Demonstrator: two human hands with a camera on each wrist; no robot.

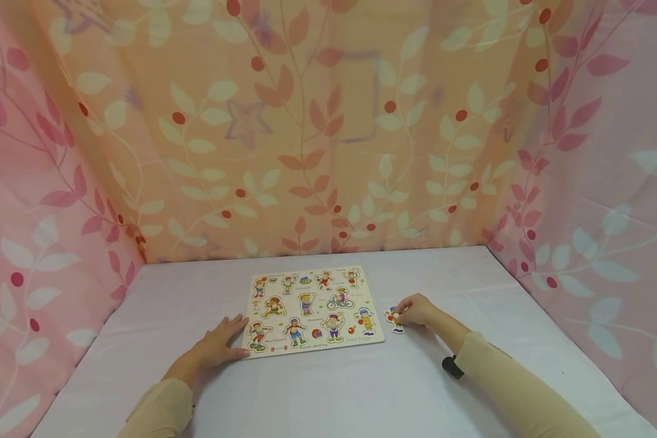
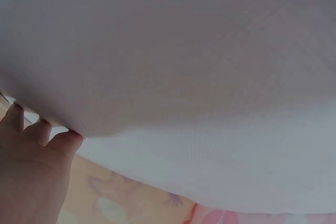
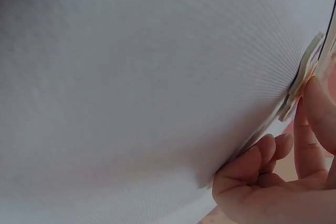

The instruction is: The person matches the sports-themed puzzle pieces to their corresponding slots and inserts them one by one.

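Note:
A wooden peg puzzle board [image 1: 292, 313] printed with sports figures lies flat on the white-covered table, its places filled with colourful child figures. My left hand [image 1: 219, 344] rests at the board's left edge, thumb by the near corner and fingers spread; the left wrist view shows that hand [image 2: 37, 166] only in part. Just right of the board, my right hand [image 1: 418, 311] pinches a figure-shaped puzzle piece [image 1: 396, 327] between thumb and finger, low over the table. In the right wrist view, the piece [image 3: 307, 69] appears edge-on at the fingertips.
White cloth [image 1: 328, 395] covers the table. A floral orange curtain [image 1: 317, 152] stands behind it, with pink floral curtains [image 1: 591, 201] at both sides. A small black object [image 1: 452, 367] sits at the right sleeve's cuff.

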